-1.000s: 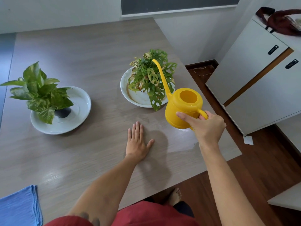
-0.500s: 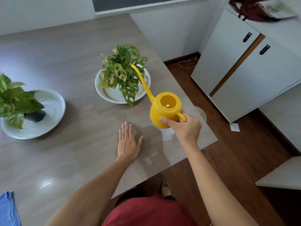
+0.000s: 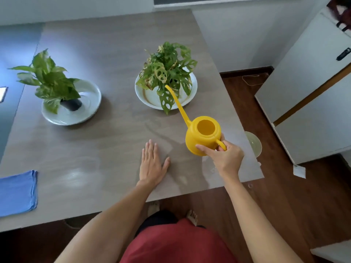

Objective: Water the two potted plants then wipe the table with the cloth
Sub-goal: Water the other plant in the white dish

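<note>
My right hand (image 3: 225, 158) grips the handle of a yellow watering can (image 3: 203, 135) held above the table's right side, its long spout tip reaching the leaves of the holey-leaf plant (image 3: 167, 71) in a white dish (image 3: 150, 97). My left hand (image 3: 152, 164) lies flat, fingers apart, on the grey table (image 3: 95, 158). A second leafy plant (image 3: 48, 78) in a small black pot stands in a white dish (image 3: 89, 109) at the left. A folded blue cloth (image 3: 17, 192) lies at the table's front left edge.
A pale round glass-like object (image 3: 253, 144) shows just past the table's right edge. White cabinets (image 3: 311, 92) stand to the right over a dark wooden floor. Wet patches glisten on the table near my right hand. A bright flat object (image 3: 2, 93) sits at the far left.
The can has come back from the plant and sits more level, its spout tip lower. My view has swung left, bringing the blue cloth and left plant into view. My left hand stays flat.
</note>
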`<action>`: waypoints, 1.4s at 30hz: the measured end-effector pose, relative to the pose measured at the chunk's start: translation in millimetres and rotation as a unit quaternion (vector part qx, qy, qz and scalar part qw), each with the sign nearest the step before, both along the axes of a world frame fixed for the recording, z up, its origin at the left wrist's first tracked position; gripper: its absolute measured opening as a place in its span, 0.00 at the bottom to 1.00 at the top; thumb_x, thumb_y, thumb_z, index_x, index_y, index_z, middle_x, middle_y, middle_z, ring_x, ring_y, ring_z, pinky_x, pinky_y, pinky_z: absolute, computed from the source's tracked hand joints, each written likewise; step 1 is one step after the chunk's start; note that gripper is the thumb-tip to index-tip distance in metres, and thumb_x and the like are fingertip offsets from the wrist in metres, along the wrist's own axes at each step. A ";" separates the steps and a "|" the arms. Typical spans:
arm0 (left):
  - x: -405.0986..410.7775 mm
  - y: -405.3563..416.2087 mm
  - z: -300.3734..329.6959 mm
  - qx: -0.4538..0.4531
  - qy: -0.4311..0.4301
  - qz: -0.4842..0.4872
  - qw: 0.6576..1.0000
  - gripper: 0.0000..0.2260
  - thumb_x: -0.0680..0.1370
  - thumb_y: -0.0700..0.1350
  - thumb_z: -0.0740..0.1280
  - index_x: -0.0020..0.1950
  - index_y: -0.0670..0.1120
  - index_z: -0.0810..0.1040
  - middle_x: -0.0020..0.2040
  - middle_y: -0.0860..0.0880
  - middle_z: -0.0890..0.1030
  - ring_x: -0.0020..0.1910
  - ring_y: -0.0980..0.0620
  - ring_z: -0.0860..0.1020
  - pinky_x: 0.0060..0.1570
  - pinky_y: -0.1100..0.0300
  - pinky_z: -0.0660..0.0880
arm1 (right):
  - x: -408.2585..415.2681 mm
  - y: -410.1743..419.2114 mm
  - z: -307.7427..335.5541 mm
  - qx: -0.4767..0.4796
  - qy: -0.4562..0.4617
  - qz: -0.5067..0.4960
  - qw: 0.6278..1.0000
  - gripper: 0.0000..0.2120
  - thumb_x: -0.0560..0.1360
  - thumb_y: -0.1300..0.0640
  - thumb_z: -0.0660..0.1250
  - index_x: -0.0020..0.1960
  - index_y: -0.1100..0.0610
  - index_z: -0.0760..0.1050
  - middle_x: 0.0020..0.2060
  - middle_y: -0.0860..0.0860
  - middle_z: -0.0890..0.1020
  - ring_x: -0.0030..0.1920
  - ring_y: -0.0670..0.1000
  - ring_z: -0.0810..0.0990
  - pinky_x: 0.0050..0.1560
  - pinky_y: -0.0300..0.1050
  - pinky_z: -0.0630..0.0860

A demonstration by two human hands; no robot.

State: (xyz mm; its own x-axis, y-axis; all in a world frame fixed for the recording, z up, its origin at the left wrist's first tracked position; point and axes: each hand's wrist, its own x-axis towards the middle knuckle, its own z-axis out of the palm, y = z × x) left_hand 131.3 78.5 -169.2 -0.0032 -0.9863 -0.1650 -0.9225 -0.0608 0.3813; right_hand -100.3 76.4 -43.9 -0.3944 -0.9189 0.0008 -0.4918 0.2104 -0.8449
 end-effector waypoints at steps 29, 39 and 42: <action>202.5 13.8 14.8 -0.021 -0.011 0.234 0.972 0.40 0.78 0.68 0.46 0.81 0.41 0.51 0.82 0.42 0.48 0.81 0.46 0.44 0.77 0.55 0.37 | 253.3 -67.3 29.5 0.015 -0.084 0.188 0.978 0.23 0.54 0.41 0.85 0.32 0.51 0.75 0.29 0.43 0.77 0.28 0.42 0.70 0.36 0.41 0.72; 266.8 -14.3 -11.2 0.006 -0.043 0.195 0.980 0.37 0.78 0.68 0.46 0.81 0.48 0.57 0.81 0.40 0.49 0.80 0.39 0.46 0.78 0.46 0.42 | 319.1 -87.7 40.1 0.007 -0.039 0.144 0.989 0.24 0.55 0.40 0.85 0.29 0.50 0.71 0.27 0.44 0.76 0.27 0.42 0.71 0.32 0.39 0.68; 279.0 -15.5 -24.1 -0.011 -0.052 0.184 0.981 0.39 0.76 0.69 0.44 0.81 0.48 0.57 0.81 0.40 0.50 0.80 0.40 0.47 0.78 0.44 0.41 | 329.2 -89.5 40.1 0.001 -0.025 0.139 0.990 0.25 0.55 0.40 0.85 0.28 0.50 0.71 0.25 0.41 0.74 0.27 0.43 0.71 0.32 0.39 0.69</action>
State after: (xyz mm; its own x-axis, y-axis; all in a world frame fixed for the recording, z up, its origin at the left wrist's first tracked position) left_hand 410.4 63.0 -193.3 0.3701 -0.9207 -0.1240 -0.8736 -0.3903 0.2907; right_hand 228.9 -13.1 -3.8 -0.1257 -0.9920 -0.0137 -0.4888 0.0739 -0.8693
